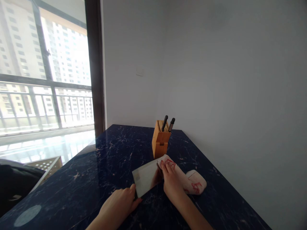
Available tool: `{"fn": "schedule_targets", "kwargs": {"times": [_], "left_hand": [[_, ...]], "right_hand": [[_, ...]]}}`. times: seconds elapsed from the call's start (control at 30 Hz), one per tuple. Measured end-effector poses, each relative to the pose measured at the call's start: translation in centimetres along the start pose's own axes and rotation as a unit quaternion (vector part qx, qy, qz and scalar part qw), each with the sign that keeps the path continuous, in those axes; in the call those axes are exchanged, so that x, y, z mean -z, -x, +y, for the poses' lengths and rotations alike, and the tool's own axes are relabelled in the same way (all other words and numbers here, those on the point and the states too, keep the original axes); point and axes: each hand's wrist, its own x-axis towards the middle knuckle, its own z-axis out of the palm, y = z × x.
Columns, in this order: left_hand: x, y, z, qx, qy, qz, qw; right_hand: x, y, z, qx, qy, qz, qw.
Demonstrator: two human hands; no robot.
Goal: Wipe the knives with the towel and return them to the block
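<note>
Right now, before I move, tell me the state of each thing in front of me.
Cleaver blade: bare metal, tilted, held along its edge by the left hand.
Right hand: fingers over the cloth, on the blade.
Cloth: white with red marks, bunched against the blade.
Knife block: wooden, upright, two dark knife handles standing in it.

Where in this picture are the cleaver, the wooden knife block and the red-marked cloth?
Cleaver [146, 177], head view, on the flat of its blade.
Wooden knife block [160, 139], head view, on its front face.
Red-marked cloth [196, 182], head view, on its bunched end.
</note>
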Motion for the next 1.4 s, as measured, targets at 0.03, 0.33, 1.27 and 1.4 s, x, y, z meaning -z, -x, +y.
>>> {"fn": "schedule_targets", "kwargs": {"times": [0.03, 0.33, 1.27, 1.4], "left_hand": [[0.0, 0.0, 0.0, 0.001, 0.002, 0.000, 1.000], [-0.1, 0.1, 0.0, 0.002, -0.011, 0.000, 1.000], [-0.1, 0.0, 0.0, 0.004, -0.011, 0.009, 1.000], [-0.3, -0.3, -0.3, -0.001, -0.008, 0.011, 1.000]], "right_hand": [[-0.1, 0.3, -0.2, -0.010, 0.014, -0.005, 1.000], [-0.5, 2.3, -4.2, 0.014, 0.062, -0.022, 0.998], [0.7, 2.6, -4.4, -0.020, 0.112, -0.052, 0.992], [1.1, 1.5, -3.0, -0.039, 0.138, -0.039, 0.989]]}}
